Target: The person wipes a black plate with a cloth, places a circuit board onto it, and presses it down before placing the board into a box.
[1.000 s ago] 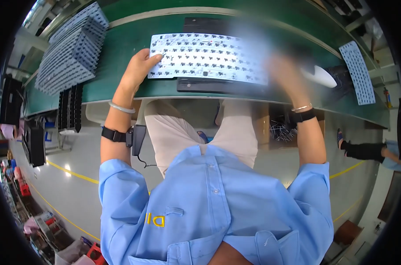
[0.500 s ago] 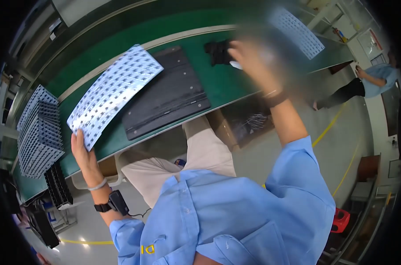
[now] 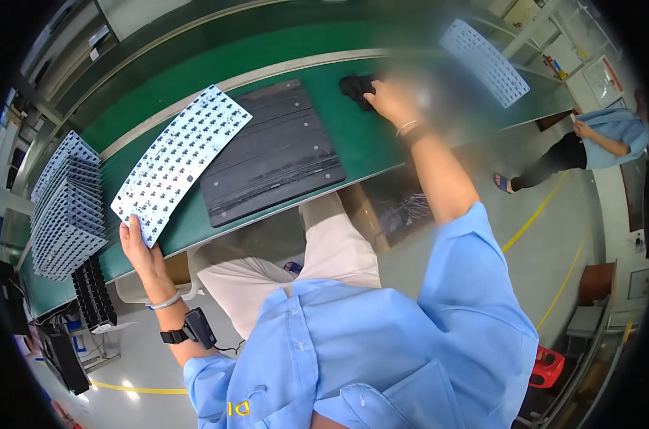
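Observation:
My left hand [image 3: 144, 252] grips the near left corner of a white keyboard circuit board [image 3: 182, 159], dotted with rows of dark marks. The board slants up to the right, its far end overlapping a black flat tray-like plate [image 3: 271, 154] on the green table. Over to the right, my right hand [image 3: 394, 104] has its fingers bent at a bunched black cloth-like thing [image 3: 356, 91], seemingly pinching its edge. Blur covers the area just right of this hand.
Similar boards stand in a leaning stack [image 3: 68, 214] at the table's left end. Another board [image 3: 485, 63] lies at the far right. Below the table's front edge is a cardboard box [image 3: 360, 214]. A person in blue [image 3: 602, 139] stands to the right.
My right hand has come down onto the black cloth-like thing, its fingers closing from a more spread pose. The board in my left hand has tilted, losing its glare.

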Demonstrator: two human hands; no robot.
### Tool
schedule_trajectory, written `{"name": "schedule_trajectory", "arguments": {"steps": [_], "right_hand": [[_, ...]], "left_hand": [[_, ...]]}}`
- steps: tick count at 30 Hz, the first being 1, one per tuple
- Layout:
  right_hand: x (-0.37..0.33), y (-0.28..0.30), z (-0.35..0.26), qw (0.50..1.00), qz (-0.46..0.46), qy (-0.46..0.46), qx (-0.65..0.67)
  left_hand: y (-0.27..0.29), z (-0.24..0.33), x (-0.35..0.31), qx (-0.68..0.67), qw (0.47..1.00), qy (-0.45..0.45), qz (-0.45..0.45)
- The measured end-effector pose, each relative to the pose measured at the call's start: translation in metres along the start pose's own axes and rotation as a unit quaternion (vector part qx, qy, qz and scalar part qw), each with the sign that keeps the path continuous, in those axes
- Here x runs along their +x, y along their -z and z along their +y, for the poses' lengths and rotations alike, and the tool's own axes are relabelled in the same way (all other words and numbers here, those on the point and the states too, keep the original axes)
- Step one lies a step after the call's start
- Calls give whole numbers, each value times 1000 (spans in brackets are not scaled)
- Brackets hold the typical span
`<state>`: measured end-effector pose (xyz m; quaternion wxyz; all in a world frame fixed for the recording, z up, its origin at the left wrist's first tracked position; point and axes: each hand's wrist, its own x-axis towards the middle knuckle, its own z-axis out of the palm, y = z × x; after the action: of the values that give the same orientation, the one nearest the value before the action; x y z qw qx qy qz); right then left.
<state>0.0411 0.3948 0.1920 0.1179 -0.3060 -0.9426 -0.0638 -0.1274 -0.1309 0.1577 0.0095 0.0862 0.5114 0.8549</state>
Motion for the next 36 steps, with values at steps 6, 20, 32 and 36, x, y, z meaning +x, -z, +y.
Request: {"name": "schedule_trajectory", "arguments": {"steps": [6,20,32,36], "right_hand": [[-27,60,-21,988,75,32,-129],[-102,78,-252,818,-23,483,312],[-108,66,-87,870,52,475,123],[-115,85,-10,918,9,393,44]], "left_hand": [[-4,7,-5,34,999,-3,42],[-13,-2,-5,-41,997,-25,64],[-4,5,-8,-4,999,-14,48],[2,0,-5,15,999,-11,43]]}}
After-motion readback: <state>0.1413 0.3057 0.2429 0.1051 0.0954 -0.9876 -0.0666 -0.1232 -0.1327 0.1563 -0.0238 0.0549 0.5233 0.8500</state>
